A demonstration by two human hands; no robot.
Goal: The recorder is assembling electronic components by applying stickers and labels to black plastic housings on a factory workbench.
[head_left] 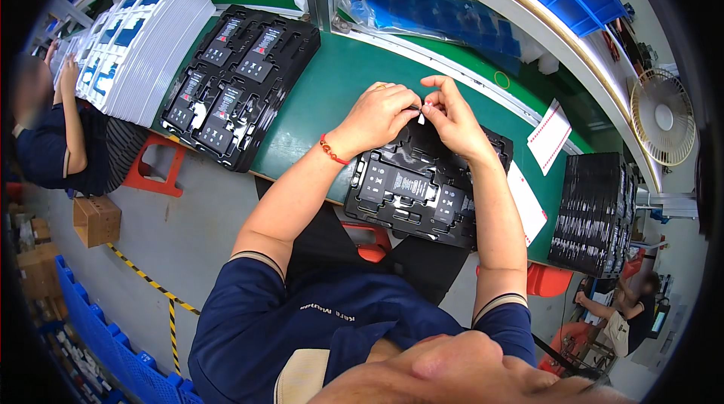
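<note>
My left hand (379, 111) and my right hand (449, 119) meet above a black moulded tray (422, 189) on the green bench. Together the fingertips pinch a small white strip (421, 119) between them. A red bead bracelet (330, 150) sits on my left wrist. The tray holds flat black rectangular parts with pale labels, and it overhangs the near edge of the bench.
A second stack of black trays (237, 79) with the same parts lies to the left, white-and-blue cards (143, 42) beyond it. A tall stack of empty black trays (596, 211) stands right. White label sheets (549, 136) lie nearby. Co-workers sit at far left (64, 140) and lower right (626, 313).
</note>
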